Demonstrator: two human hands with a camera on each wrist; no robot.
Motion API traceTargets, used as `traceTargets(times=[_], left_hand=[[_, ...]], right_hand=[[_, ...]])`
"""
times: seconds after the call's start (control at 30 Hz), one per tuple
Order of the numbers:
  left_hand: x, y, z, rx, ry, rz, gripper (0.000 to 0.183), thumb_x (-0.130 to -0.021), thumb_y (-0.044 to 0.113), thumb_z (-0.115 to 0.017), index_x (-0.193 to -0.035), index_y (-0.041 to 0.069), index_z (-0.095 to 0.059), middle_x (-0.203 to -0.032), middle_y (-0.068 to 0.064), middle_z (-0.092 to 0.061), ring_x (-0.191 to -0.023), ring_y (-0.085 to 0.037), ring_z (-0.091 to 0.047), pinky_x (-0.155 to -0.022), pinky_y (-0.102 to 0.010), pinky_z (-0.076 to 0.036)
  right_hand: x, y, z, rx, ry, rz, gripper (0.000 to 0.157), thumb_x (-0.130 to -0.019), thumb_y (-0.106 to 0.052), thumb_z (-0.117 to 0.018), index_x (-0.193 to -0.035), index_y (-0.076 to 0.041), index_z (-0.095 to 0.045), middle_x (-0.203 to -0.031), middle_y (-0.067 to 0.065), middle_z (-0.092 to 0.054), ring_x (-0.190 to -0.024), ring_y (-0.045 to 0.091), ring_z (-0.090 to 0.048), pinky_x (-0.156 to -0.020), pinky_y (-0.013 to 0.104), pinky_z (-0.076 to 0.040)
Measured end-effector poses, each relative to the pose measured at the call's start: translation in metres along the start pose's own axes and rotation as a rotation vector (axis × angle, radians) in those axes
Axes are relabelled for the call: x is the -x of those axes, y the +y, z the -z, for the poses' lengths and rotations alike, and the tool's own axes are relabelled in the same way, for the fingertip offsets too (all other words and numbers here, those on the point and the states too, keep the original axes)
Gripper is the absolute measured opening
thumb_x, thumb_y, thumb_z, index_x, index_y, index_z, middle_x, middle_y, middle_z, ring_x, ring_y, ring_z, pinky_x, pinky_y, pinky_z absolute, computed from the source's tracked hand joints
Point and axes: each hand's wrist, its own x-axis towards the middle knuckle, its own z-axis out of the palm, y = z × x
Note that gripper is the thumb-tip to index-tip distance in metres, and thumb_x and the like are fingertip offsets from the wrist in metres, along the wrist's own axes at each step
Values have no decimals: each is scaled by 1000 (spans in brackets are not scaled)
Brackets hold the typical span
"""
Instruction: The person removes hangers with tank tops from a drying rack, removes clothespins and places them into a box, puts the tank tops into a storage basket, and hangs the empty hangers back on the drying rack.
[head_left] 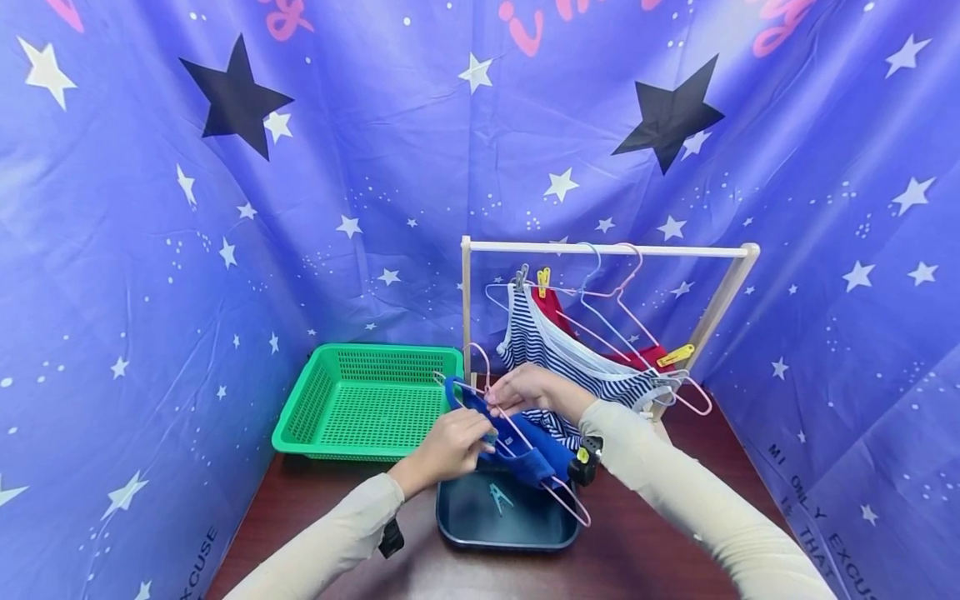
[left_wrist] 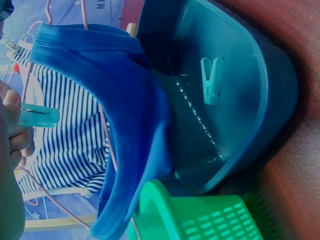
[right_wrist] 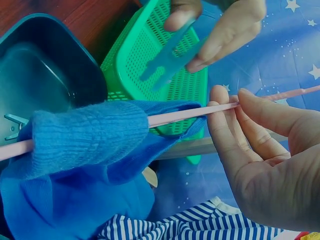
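My right hand [head_left: 528, 387] pinches a pink clothes hanger [right_wrist: 175, 116] between thumb and fingers. Over that hanger hangs a blue garment [left_wrist: 132, 90] with a ribbed band, its ends folded around the wire. In my left hand [head_left: 453, 437] is a teal clothespin [right_wrist: 165, 55], gripped between thumb and fingers close to the hanger and apart from the cloth in the right wrist view. Below the garment stands a dark basin [head_left: 510, 537], and a second teal clothespin [left_wrist: 211, 82] lies on its floor.
A green perforated basket [head_left: 367, 454] stands at the left. Behind the hands, a wooden rack [head_left: 495, 246] carries hangers with a striped garment [head_left: 522, 333] and a red garment [head_left: 551, 308], held by grey and yellow clothespins [head_left: 543, 282]. Star-printed curtains [head_left: 390, 192] enclose the table.
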Motion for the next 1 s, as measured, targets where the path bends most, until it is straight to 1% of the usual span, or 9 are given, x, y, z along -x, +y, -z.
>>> traceTargets(times=[0.2,0.33,0.5,0.7,0.77,0.93,1.0], left_hand=[[6,1,-5,17,-51,41,22,-74,9,-85,-89,11,-68,-83,4,-70,-76,-11,-66,-75,-26,-55],[10,2,-9,43,-77,78,22,-75,9,-85,-90,11,-69,-83,3,-71,-77,-11,-66,-73,-26,-54],[14,3,-13,79,-78,106,22,-75,9,-85,-90,9,-69,-83,0,-72,-76,-12,-66,-72,-27,-54],[16,5,-18,75,-85,118,25,-75,12,-87,-91,11,-68,-84,2,-72,-76,-10,-65,-71,-26,-54],[16,6,-19,82,-94,126,25,-75,11,-87,-92,11,-69,-84,3,-72,-76,-10,-65,-71,-25,-53],[15,8,-20,116,-117,152,26,-75,9,-89,-92,10,-70,-85,2,-73,-78,-11,-67,-72,-27,-55],[15,9,-20,126,-124,157,26,-74,9,-89,-92,9,-70,-86,1,-73,-80,-11,-68,-73,-28,-55]], right_hand=[[1,1,1,-13,-16,11,11,-96,3,-63,-103,8,-69,-76,4,-73,-71,14,-72,-70,27,-61],[3,1,1,-24,-27,11,12,-96,4,-61,-105,10,-67,-75,4,-72,-71,14,-72,-69,26,-60],[4,1,1,-15,-27,4,11,-96,4,-62,-104,9,-69,-76,4,-73,-71,14,-72,-72,28,-61],[5,1,1,0,-38,-2,21,-96,4,-61,-114,15,-65,-76,4,-73,-73,14,-72,-73,28,-61],[6,0,1,-2,-30,-4,20,-96,4,-62,-113,14,-66,-76,4,-73,-72,14,-72,-72,27,-61],[5,0,2,-9,-7,5,11,-95,3,-63,-102,8,-70,-76,4,-73,-71,14,-72,-70,27,-61],[6,-1,3,-8,-8,10,10,-95,3,-63,-101,7,-70,-76,4,-73,-71,13,-72,-69,27,-61]])
